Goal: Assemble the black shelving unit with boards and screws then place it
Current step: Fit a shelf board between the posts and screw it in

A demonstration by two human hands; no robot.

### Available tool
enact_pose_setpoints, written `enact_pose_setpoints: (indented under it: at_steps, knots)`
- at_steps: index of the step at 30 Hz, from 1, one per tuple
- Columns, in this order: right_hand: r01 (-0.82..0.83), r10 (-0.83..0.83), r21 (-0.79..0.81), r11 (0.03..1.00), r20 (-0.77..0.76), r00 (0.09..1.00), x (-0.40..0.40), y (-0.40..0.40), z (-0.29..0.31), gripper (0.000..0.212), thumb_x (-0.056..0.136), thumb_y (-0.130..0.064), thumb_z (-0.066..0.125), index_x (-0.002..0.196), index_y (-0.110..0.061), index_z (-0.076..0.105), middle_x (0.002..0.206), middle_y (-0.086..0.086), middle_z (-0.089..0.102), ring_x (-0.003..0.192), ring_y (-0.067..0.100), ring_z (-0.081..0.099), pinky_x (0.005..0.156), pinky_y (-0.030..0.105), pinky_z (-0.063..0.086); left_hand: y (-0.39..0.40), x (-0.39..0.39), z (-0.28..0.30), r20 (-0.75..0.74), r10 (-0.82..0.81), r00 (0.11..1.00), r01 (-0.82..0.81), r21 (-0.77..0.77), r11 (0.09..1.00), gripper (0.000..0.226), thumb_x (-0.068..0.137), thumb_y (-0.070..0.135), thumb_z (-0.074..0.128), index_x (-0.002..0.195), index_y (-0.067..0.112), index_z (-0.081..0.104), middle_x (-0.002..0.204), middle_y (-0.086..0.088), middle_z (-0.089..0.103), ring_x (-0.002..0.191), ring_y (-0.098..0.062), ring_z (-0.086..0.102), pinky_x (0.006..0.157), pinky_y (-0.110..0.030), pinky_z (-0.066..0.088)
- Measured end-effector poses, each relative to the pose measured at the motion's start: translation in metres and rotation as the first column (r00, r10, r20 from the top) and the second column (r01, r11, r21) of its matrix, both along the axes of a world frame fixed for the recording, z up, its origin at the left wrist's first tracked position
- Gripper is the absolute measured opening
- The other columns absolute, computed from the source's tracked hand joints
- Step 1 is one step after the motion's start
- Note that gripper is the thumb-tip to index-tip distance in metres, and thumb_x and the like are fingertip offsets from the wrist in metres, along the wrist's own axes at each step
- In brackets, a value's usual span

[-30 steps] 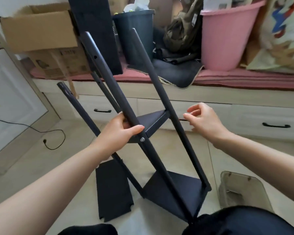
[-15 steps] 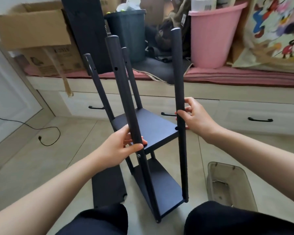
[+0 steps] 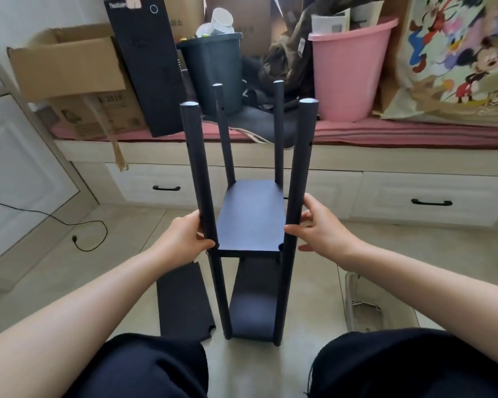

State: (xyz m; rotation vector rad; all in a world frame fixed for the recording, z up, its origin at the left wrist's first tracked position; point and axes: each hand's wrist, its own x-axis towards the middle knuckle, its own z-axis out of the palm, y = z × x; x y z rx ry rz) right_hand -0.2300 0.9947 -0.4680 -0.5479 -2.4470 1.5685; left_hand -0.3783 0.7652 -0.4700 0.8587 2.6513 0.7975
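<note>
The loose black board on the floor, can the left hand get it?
Probably yes. The loose board lies flat on the floor just below the left hand, beside the shelf frame, with nothing on top of it. The hand would have to let go of the near left post first.

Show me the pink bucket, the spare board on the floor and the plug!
Pink bucket [image 3: 346, 79], head view, middle of its front wall.
Spare board [image 3: 181, 303], head view, middle of its flat face.
Plug [image 3: 75, 237], head view, the cable's end on the floor.
</note>
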Motion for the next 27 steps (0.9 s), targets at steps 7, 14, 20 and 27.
enact_pose_setpoints:
  at_steps: [7, 14, 20, 27]
  knots:
    - [-0.027, 0.028, -0.018, 0.999, 0.012, 1.000, 0.009, -0.001, -0.003, 0.035, 0.092, -0.006, 0.064, 0.095, -0.038, 0.052, 0.105, 0.008, 0.061, 0.093, 0.021, 0.069, 0.063, 0.027, 0.059, 0.008, 0.017, -0.007, -0.082, 0.059, 0.995, -0.072, -0.171, 0.983, 0.016, 0.094, 0.020, 0.067, 0.108, 0.013, 0.062, 0.094, -0.001, 0.065, 0.080, -0.019, 0.065, 0.067, -0.034, 0.055]
    - [-0.029, 0.029, 0.025, 0.999, 0.028, 0.999, 0.016, 0.004, -0.006, 0.034, 0.088, -0.004, 0.067, 0.092, -0.035, 0.053, 0.107, 0.009, 0.064, 0.098, 0.022, 0.068, 0.068, 0.030, 0.061, 0.015, 0.034, -0.016, 0.018, 0.145, 0.989, -0.141, -0.125, 0.982, 0.021, 0.096, 0.012, 0.062, 0.113, -0.001, 0.061, 0.097, -0.017, 0.068, 0.081, -0.033, 0.071, 0.078, -0.047, 0.060]
    - [-0.057, 0.053, 0.048, 0.997, 0.073, 0.996, 0.018, 0.007, -0.006, 0.026, 0.081, -0.002, 0.072, 0.095, -0.018, 0.057, 0.097, 0.003, 0.070, 0.093, 0.019, 0.070, 0.068, 0.032, 0.062, 0.021, 0.048, -0.009, 0.160, 0.196, 0.967, -0.174, -0.143, 0.974, 0.028, 0.103, 0.017, 0.047, 0.108, -0.008, 0.059, 0.083, -0.022, 0.074, 0.069, -0.031, 0.075, 0.075, -0.043, 0.062]
    - [-0.082, 0.078, 0.083, 0.993, 0.051, 0.996, 0.020, 0.009, -0.012, 0.029, 0.074, -0.002, 0.078, 0.089, -0.020, 0.060, 0.087, -0.002, 0.073, 0.083, 0.017, 0.072, 0.065, 0.036, 0.062, 0.048, 0.087, -0.027, 0.369, 0.104, 0.924, -0.078, -0.085, 0.993, 0.024, 0.100, 0.016, 0.046, 0.101, -0.003, 0.060, 0.080, -0.011, 0.076, 0.071, -0.021, 0.076, 0.081, -0.038, 0.062]
